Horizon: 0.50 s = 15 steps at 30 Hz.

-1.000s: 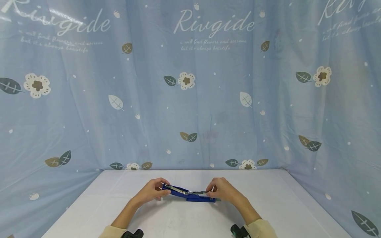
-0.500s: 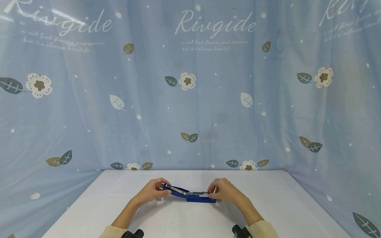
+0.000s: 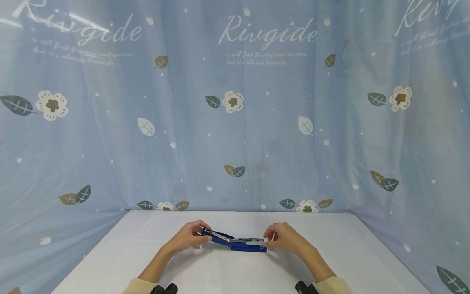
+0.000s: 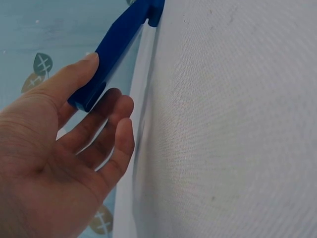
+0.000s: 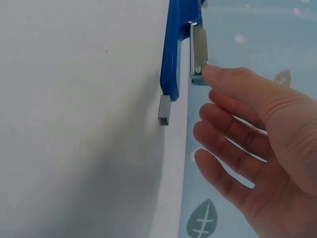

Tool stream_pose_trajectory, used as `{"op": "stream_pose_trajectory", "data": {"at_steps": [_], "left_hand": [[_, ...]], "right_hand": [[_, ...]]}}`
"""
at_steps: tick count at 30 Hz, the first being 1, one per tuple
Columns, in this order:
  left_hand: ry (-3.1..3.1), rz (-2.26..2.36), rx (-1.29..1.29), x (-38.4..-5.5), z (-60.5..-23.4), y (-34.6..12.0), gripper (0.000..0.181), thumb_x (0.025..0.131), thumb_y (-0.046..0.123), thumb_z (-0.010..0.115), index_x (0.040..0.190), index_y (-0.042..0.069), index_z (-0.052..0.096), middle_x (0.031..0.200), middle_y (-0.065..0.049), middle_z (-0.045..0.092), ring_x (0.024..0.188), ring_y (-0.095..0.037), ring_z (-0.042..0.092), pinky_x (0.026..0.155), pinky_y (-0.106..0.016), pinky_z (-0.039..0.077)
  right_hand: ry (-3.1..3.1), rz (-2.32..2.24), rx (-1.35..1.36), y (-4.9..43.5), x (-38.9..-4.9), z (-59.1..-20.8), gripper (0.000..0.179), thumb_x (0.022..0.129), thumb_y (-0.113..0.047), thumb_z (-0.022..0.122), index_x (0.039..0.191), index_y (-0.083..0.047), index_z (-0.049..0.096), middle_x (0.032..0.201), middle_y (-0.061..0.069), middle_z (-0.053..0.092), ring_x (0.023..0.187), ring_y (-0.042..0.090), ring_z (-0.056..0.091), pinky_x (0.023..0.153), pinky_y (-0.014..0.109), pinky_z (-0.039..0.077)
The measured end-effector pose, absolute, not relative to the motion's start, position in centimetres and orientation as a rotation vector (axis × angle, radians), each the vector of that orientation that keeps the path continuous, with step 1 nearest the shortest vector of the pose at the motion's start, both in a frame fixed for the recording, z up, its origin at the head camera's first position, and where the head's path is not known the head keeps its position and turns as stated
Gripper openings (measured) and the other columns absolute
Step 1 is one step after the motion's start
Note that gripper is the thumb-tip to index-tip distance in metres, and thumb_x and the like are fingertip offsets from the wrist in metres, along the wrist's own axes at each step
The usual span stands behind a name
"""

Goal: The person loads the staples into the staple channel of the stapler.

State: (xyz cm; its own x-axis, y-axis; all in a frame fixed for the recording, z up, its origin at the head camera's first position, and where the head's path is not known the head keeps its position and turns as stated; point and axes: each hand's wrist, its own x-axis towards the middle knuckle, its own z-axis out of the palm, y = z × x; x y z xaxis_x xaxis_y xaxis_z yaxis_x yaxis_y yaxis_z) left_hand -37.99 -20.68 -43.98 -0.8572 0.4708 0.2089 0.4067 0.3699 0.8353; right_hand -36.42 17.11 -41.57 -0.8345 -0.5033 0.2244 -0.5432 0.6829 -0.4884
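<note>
Head view: an opened blue stapler (image 3: 238, 246) sits between the hands on a white counter (image 3: 227, 269), its top tilted up toward the left hand (image 3: 189, 235). Beyond and on either side of them hangs a blue curtain (image 3: 235, 134) printed with leaves, flowers and script. The left hand pinches the raised end between thumb and fingers. The right hand (image 3: 288, 238), fingers curved, has its thumb at the metal magazine (image 5: 199, 49); whether it grips it cannot be told.

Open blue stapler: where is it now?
In the head view, the stapler is low and central on the white table, between the left hand, which grips its raised end, and the right hand.
</note>
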Motion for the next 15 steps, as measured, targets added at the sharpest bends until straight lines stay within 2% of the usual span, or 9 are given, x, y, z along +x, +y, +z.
{"op": "stream_pose_trajectory", "data": {"at_steps": [7,15], "left_hand": [[2.542,1.531,0.794,-38.23,-44.33,-20.6,0.036,0.088,0.022,0.074,0.118,0.004,0.063,0.091,-0.01,0.07,0.072,-0.023,0.067,0.058,-0.031,0.057],[2.536,1.546,0.805,-37.99,-43.98,-20.54,0.037,0.089,0.02,0.073,0.118,0.001,0.062,0.097,-0.016,0.069,0.073,-0.022,0.068,0.057,-0.032,0.057]], "right_hand": [[-2.832,0.861,0.87,17.61,-36.39,-42.0,0.02,0.082,-0.021,0.079,0.098,-0.009,0.073,0.087,-0.003,0.069,0.073,0.007,0.058,0.063,0.019,0.05],[-2.826,0.882,0.861,17.98,-36.61,-42.06,0.021,0.082,-0.02,0.079,0.099,-0.009,0.073,0.084,-0.005,0.068,0.072,0.006,0.058,0.062,0.02,0.05]]}}
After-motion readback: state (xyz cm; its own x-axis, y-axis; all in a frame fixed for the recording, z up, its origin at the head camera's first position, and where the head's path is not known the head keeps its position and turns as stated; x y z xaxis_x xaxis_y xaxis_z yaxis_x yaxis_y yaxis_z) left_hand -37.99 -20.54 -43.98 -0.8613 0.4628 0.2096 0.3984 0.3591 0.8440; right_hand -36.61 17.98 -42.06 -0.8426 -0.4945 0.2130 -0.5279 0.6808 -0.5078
